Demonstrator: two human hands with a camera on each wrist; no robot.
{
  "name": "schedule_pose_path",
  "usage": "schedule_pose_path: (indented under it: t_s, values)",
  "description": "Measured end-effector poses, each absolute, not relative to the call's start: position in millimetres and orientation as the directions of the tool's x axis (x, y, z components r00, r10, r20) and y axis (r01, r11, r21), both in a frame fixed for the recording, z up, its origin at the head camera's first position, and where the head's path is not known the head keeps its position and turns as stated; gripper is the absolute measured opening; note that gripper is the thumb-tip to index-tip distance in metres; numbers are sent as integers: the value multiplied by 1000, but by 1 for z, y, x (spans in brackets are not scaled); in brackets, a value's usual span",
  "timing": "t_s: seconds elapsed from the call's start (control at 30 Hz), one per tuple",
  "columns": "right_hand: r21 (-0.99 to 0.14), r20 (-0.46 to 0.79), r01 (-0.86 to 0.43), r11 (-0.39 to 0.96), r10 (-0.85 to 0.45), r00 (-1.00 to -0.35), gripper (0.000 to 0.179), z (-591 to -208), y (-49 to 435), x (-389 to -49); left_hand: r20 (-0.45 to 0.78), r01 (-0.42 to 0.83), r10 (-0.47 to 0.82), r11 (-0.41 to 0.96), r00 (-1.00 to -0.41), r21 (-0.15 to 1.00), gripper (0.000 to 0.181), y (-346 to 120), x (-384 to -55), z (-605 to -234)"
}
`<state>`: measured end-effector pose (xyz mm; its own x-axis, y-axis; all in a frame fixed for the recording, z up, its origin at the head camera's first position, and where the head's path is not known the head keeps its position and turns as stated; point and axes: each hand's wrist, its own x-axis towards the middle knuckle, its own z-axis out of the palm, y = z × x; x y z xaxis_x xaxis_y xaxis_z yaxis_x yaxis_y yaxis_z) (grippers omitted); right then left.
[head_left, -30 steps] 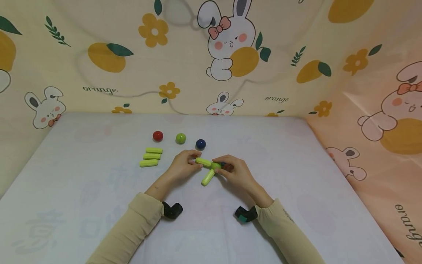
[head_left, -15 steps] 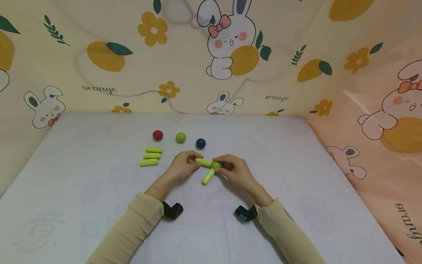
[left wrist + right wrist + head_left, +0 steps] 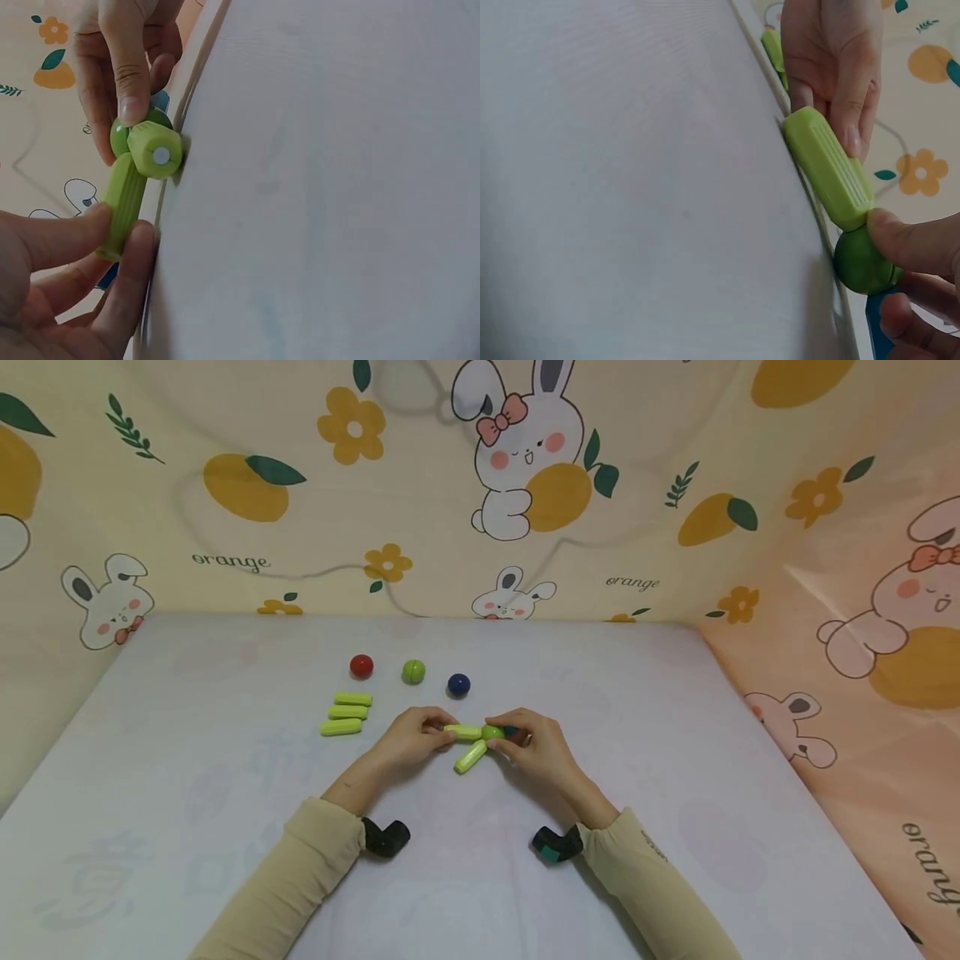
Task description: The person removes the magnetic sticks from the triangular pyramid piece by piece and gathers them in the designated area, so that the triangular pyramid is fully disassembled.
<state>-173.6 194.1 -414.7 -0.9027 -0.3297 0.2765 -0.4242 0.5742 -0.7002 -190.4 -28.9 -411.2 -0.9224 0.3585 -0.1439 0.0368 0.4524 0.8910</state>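
Note:
My left hand (image 3: 412, 737) pinches the outer end of a lime-green ribbed rod (image 3: 465, 732) between thumb and fingers. That rod's other end meets a glossy green ball (image 3: 492, 732), which my right hand (image 3: 538, 747) grips between thumb and fingertips. A second lime-green rod (image 3: 471, 757) sticks out from the ball toward me; the left wrist view shows a silvery disc in its free end. From the ball's far side runs a blue rod (image 3: 880, 326), mostly covered by my right fingers.
Beyond my hands, a red ball (image 3: 362, 666), a loose green ball (image 3: 414, 672) and a dark blue ball (image 3: 459, 685) sit in a row on the white table (image 3: 630, 710). Three lime-green rods (image 3: 348, 712) lie side by side at the left. A patterned cloth (image 3: 420, 485) stands behind.
My left hand has come slightly nearer to me, and the rod it pinches has swung from slanting to almost level. The second rod has turned a little. My right hand keeps its hold on the ball.

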Motion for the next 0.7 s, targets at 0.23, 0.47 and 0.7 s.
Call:
schedule_pose_path:
  t_s: [0.23, 0.47, 0.7]
  values:
    - [-705, 255, -385, 595, -294, -921, 29, -416, 187, -173, -188, -39, 367, 377, -911, 925, 25, -35, -188, -413]
    - [-700, 220, -332, 632, -252, -942, 27, -415, 188, -173, -230, -102, 329, 363, -916, 926, 26, -59, -184, -413]
    - [-709, 187, -294, 641, -231, -955, 28, -410, 189, -174, -214, -96, 316, 350, -925, 932, 28, -70, -178, -410]
